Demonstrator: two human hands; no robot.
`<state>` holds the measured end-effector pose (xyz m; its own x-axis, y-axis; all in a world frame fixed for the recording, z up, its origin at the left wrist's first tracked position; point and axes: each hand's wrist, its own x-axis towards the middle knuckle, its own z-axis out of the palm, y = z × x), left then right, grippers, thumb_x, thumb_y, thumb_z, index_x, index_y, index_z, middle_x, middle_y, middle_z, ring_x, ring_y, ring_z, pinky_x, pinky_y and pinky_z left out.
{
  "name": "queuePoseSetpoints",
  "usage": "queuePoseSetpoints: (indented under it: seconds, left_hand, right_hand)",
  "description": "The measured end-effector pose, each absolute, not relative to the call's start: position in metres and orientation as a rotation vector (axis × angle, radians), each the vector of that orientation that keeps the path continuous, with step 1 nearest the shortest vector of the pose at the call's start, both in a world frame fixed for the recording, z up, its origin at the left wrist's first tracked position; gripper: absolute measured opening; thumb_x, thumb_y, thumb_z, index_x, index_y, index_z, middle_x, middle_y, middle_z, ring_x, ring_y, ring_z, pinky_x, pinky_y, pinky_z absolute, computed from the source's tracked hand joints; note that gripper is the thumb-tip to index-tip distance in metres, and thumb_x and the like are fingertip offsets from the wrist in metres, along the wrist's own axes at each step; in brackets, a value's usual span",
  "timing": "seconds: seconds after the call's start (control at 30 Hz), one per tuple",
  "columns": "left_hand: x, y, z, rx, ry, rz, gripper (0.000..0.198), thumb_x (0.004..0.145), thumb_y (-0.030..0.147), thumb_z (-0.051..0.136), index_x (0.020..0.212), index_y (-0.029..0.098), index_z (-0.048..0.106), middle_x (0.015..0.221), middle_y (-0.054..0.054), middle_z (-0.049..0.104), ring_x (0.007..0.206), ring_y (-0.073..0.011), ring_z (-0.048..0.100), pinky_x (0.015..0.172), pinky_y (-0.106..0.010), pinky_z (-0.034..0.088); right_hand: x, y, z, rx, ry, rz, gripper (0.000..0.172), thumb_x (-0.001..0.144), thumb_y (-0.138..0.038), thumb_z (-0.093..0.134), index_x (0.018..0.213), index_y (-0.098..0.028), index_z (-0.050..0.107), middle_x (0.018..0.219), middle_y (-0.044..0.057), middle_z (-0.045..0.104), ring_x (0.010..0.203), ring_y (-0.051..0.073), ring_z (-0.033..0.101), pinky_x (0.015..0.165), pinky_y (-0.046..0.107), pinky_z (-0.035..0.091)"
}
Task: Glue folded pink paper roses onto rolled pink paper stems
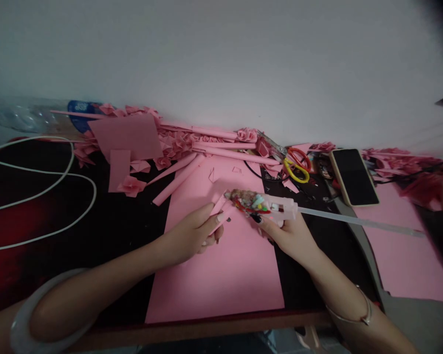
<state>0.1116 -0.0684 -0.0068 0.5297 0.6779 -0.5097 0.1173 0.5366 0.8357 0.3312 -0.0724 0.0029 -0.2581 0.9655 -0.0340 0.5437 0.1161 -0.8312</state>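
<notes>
My right hand (286, 236) is closed around a pink hot glue gun (280, 207), its front half crusted with multicoloured residue. A long translucent glue stick (354, 220) sticks out of its back end toward the right. In my left hand (195, 228) a folded strip of pink paper (221, 212) is pinched between thumb and fingers. The gun's nozzle meets the upper end of this strip; whether glue is coming out is too small to tell. Both hands are above a large pink sheet (221, 285) that bears small drawn outlines near its top.
Along the wall lie rolled pink paper tubes (180, 179), folded paper flowers (177, 145) and scissors (297, 164) with yellow and orange handles. A phone (354, 177) rests at right, near another pink sheet (409, 246). At left are a white cable (84, 182) and a clear plastic bottle (29, 114).
</notes>
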Motion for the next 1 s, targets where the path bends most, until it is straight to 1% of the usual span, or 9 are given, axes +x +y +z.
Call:
queuePoseSetpoints:
  seconds: [0.07,0.13,0.23,0.3,0.5,0.67,0.8,0.87,1.0]
  left_hand:
    - [0.1117,-0.0682,-0.0071,0.959,0.971,0.407,0.018,0.093,0.038,0.038,0.088,0.021,0.04,0.063,0.006,0.045,0.042,-0.0043,0.026,0.036,-0.015,0.017]
    - [0.1119,-0.0679,-0.0072,0.95,0.966,0.41,0.018,0.093,0.038,0.038,0.088,0.021,0.039,0.064,0.006,0.046,0.042,-0.0041,0.025,0.036,-0.015,0.016]
    - [0.1128,-0.0673,-0.0061,0.947,0.98,0.41,0.018,0.093,0.04,0.039,0.088,0.022,0.039,0.063,0.006,0.046,0.041,-0.0041,0.025,0.036,-0.015,0.017]
    - [0.1133,-0.067,-0.005,0.944,0.994,0.408,0.019,0.093,0.04,0.039,0.087,0.022,0.039,0.062,0.006,0.046,0.041,-0.004,0.026,0.035,-0.015,0.016]
    - [0.1129,-0.0676,-0.0043,0.932,0.971,0.428,0.018,0.092,0.039,0.04,0.091,0.022,0.041,0.065,0.005,0.046,0.041,-0.0039,0.025,0.036,-0.016,0.016]
    - [0.113,-0.0677,-0.0041,0.933,0.985,0.433,0.016,0.092,0.037,0.039,0.089,0.021,0.041,0.066,0.005,0.046,0.041,-0.0036,0.026,0.036,-0.016,0.015]
    - [0.1133,-0.0669,-0.0032,0.928,0.996,0.419,0.016,0.093,0.037,0.039,0.092,0.021,0.042,0.065,0.005,0.046,0.04,-0.0038,0.025,0.036,-0.016,0.015]
    - [0.1133,-0.0667,-0.003,0.935,0.984,0.427,0.016,0.092,0.037,0.039,0.093,0.022,0.042,0.065,0.005,0.047,0.041,-0.004,0.025,0.036,-0.016,0.016]
    - [0.1128,-0.0666,-0.0039,0.929,0.979,0.425,0.017,0.092,0.038,0.039,0.091,0.021,0.041,0.065,0.005,0.046,0.041,-0.0039,0.025,0.036,-0.016,0.015]
  right_hand:
    - [0.3313,-0.0726,0.0025,-1.483,-1.845,1.013,0.016,0.083,-0.029,0.055,0.073,-0.018,0.053,0.051,-0.003,0.052,0.042,0.011,0.046,0.041,0.022,0.036]
    - [0.3312,-0.0728,0.0021,-1.476,-1.846,1.008,0.016,0.084,-0.031,0.055,0.075,-0.017,0.055,0.051,-0.003,0.052,0.042,0.011,0.046,0.041,0.022,0.036]
    - [0.3306,-0.0732,0.002,-1.4,-1.901,1.031,0.02,0.085,-0.034,0.054,0.088,-0.016,0.061,0.054,-0.002,0.054,0.043,0.011,0.046,0.042,0.023,0.037]
    - [0.3301,-0.0735,0.0019,-1.387,-1.912,1.01,0.021,0.086,-0.033,0.053,0.093,-0.015,0.062,0.054,-0.002,0.054,0.044,0.012,0.046,0.043,0.023,0.037]
    - [0.3301,-0.0733,0.0024,-1.362,-1.984,0.983,0.018,0.085,-0.031,0.054,0.091,-0.016,0.063,0.054,-0.001,0.055,0.045,0.012,0.047,0.043,0.023,0.037]
    - [0.3305,-0.0724,0.0036,-1.355,-2.012,0.975,0.016,0.085,-0.03,0.054,0.087,-0.017,0.063,0.056,-0.001,0.055,0.045,0.012,0.047,0.043,0.022,0.037]
    - [0.3311,-0.0722,0.0034,-1.352,-2.001,0.951,0.017,0.085,-0.029,0.053,0.091,-0.016,0.063,0.059,0.0,0.056,0.048,0.012,0.048,0.045,0.023,0.039]
    - [0.331,-0.0723,0.0035,-1.347,-2.025,0.96,0.017,0.085,-0.03,0.054,0.089,-0.016,0.063,0.06,0.001,0.057,0.05,0.013,0.049,0.046,0.023,0.039]
    - [0.3296,-0.0724,0.0055,-1.376,-1.994,0.945,0.019,0.086,-0.031,0.053,0.093,-0.017,0.063,0.061,0.001,0.057,0.052,0.014,0.051,0.046,0.023,0.04]
